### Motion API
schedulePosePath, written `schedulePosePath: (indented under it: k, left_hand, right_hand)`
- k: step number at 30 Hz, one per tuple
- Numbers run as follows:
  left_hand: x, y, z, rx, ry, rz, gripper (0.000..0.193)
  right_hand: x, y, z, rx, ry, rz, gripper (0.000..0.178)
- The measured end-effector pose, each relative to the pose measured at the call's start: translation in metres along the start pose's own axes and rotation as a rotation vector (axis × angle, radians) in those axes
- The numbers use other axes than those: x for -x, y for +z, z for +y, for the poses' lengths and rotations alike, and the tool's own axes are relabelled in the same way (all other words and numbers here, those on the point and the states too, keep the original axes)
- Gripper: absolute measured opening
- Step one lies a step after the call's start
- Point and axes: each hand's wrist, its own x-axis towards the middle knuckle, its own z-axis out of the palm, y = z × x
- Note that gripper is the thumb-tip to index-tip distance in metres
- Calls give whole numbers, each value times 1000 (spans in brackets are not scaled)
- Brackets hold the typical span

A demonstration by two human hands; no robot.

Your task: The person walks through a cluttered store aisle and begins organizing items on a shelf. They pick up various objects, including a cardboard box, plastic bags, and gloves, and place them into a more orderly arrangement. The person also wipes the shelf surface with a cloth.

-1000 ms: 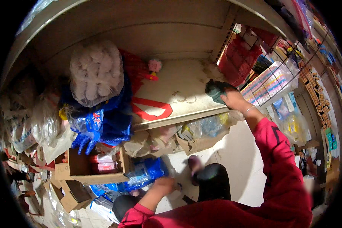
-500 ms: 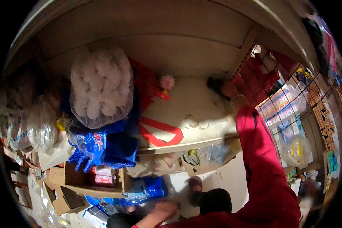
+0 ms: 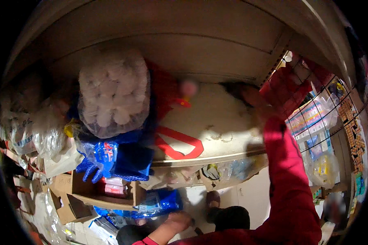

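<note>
Pink packets are contained in a cardboard box; a dark cloth is clutched by the right hand (whether the left hand is closed cannot be told).

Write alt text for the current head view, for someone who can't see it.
A person's right hand, in shadow, holds a dark cloth at the back right of a pale shelf. On the shelf's left are a clear bag of whitish balls and blue gloves; a red strip lies near its front edge. The left hand is lower, near a blue package.
</note>
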Motion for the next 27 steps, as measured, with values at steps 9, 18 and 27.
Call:
schedulePosePath:
  k: [9,18,27]
  left_hand:
    - [33,2,8,83,41,135,23]
    - [14,-23,16,12,-148,-24,19]
    - [15,-17,17,70,-154,57,20]
  right_hand:
    - [-31,-3,-78,-31,263,15,36]
    - [3,-63,-204,-44,-78,-138,39]
    - [123,-81,-154,-224,-56,-272,43]
